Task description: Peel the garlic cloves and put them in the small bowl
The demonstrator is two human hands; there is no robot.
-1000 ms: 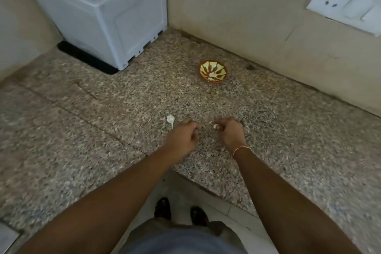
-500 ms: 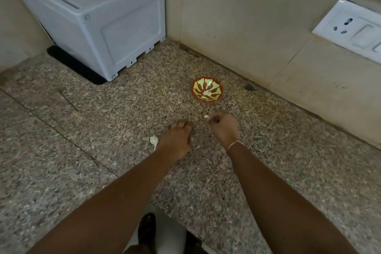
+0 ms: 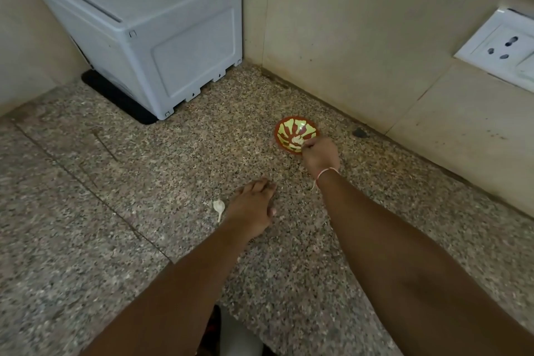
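Observation:
The small red bowl (image 3: 289, 127) with a yellow pattern stands on the speckled stone counter near the back wall, and pale garlic cloves (image 3: 297, 140) lie in it. My right hand (image 3: 320, 154) reaches over the bowl's near rim with its fingertips pinched together above those cloves. The clove it pinches is hard to tell apart from them. My left hand (image 3: 252, 205) rests palm down on the counter, fingers straight, holding nothing. A white garlic piece (image 3: 218, 206) with a thin stem lies just left of it.
A white plastic box (image 3: 150, 37) on a black mat fills the back left corner. A wall socket (image 3: 505, 50) sits on the tiled wall at right. A dark speck (image 3: 359, 132) lies by the wall. The counter's front edge runs below my forearms.
My right hand carried its pinched clove forward from the counter's middle to the bowl's rim. My left hand uncurled and laid itself flat beside the white garlic piece.

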